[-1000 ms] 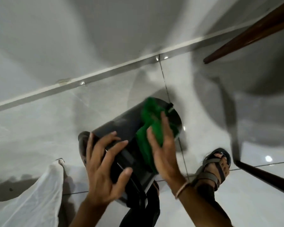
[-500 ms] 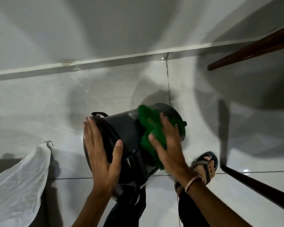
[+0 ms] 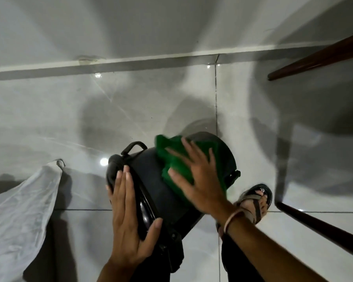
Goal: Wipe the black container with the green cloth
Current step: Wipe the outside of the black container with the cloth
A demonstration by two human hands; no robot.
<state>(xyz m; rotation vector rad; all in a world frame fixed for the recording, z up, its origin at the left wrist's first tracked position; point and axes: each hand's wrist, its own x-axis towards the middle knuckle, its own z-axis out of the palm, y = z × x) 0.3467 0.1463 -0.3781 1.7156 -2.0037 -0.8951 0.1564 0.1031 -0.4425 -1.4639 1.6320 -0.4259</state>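
Green cloth [image 3: 179,165] sits under your right hand's [image 3: 200,180] spread fingers on the tilted black container [image 3: 151,180]; your flat, together-fingered left hand [image 3: 128,216] could let it roll.

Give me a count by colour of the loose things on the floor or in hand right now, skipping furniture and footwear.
Black: 1, the black container
Green: 1, the green cloth
White: 1, the white sheet
Total: 3

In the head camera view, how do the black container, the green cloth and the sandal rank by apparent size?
1. black container, clearly largest.
2. green cloth, though the right hand hides part of it.
3. sandal, smallest, but it lies farther from the camera.
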